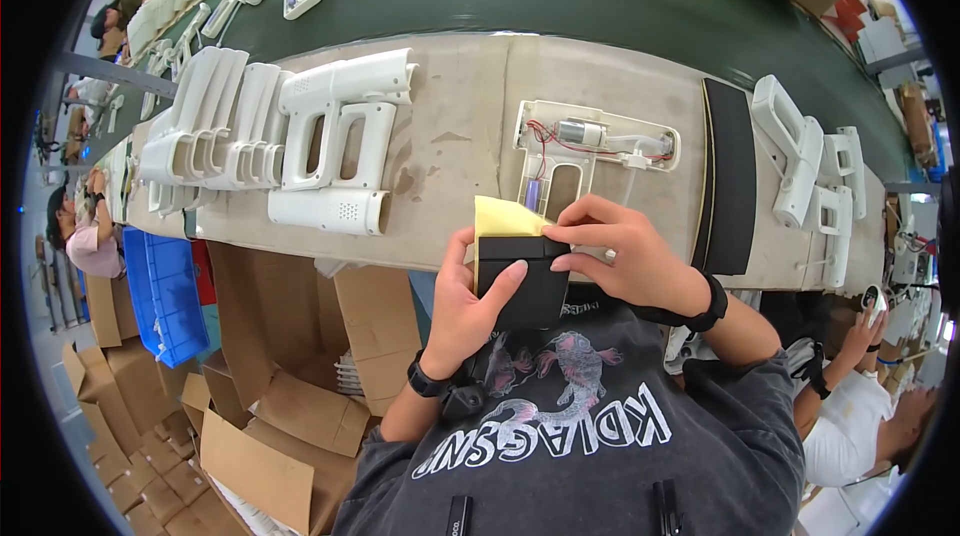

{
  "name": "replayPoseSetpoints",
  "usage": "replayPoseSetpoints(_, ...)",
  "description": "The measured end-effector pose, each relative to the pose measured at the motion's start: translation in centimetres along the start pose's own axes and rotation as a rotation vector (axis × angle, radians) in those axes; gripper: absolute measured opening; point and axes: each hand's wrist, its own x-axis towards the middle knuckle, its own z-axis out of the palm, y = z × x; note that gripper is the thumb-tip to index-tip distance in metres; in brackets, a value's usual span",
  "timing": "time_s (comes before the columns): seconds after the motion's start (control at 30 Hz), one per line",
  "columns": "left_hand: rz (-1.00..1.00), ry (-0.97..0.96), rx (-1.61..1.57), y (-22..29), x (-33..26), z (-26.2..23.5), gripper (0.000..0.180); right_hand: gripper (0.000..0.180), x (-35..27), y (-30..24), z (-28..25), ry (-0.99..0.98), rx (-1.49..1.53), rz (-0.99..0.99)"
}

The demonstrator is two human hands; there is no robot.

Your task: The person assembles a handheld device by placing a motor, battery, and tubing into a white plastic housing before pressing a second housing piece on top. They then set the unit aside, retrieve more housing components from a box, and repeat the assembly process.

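The black foam pad (535,304) lies between both hands, touching each: toward eight o'clock from the right hand (635,254), its long axis roughly twelve-to-six. The left hand (462,314) clasps it, thumb across; right fingers, slightly parted, touch the yellow backing (503,217), pinch unclear.

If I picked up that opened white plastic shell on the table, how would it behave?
The white shell would probably stay stiff, given its moulded walls. Its loosely looped red wires might shift or snag. Lying flat, it seems unlikely to roll.
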Motion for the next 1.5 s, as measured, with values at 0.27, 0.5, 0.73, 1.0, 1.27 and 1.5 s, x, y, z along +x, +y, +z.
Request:
replayPoseSetpoints(0.27,0.067,-0.119,0.013,0.4,-0.2,-0.7,0.051,0.025,1.5,0.4,-2.4,-0.232,0.448,0.240)
replayPoseSetpoints(0.5,-0.017,0.016,-0.083,0.6,0.8,-1.9,0.038,0.023,5.4,5.7,-4.7,0.251,-0.559,-0.009)
replayPoseSetpoints(0.73,-0.011,0.066,-0.159,0.9,1.4,-1.4,0.039,0.025,6.1,6.3,-4.3,0.157,-0.613,-0.033)
replayPoseSetpoints(1.0,-0.002,0.083,-0.112,0.8,1.5,-0.6,0.037,0.031,4.5,0.3,-2.0,0.142,-0.324,-0.144)
replayPoseSetpoints(1.27,0.066,0.007,0.016,0.7,0.7,-0.5,0.033,0.032,4.1,-0.5,0.7,-0.065,-0.179,-0.230)
replayPoseSetpoints(1.5,0.024,-0.127,0.335,1.1,-1.0,-1.9,0.026,0.027,3.7,-0.6,-0.5,-0.328,0.165,0.057)
